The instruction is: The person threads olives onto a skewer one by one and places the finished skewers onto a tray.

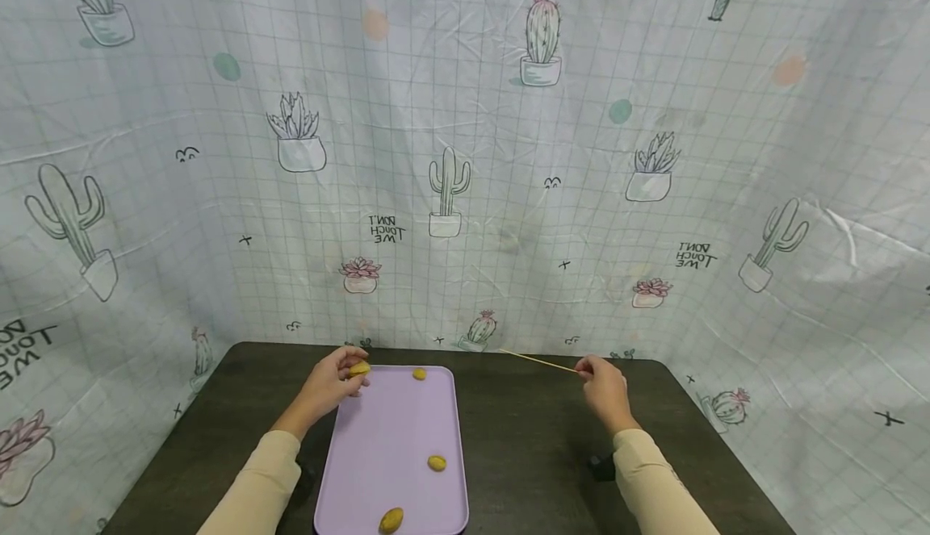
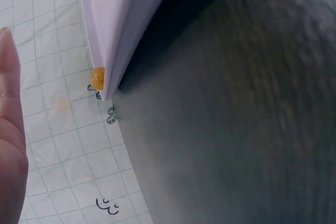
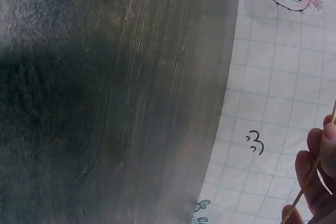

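Yellow oval piece [image 1: 359, 368] pinched in my left hand [image 1: 331, 380], thin wooden stick [image 1: 539, 360] gripped in my right hand [image 1: 606, 391], pointing leftward.

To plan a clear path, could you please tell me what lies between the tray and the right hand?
In the head view, a thin stick pinched by the right hand spans part of the stretch; the rest is bare dark tabletop.

Cactus-print cloth [image 1: 501, 140] behind dark table [image 1: 526, 438]

Rm type unclear, screened off: cactus-print cloth [image 1: 494, 131] behind dark tbl [image 1: 526, 438].
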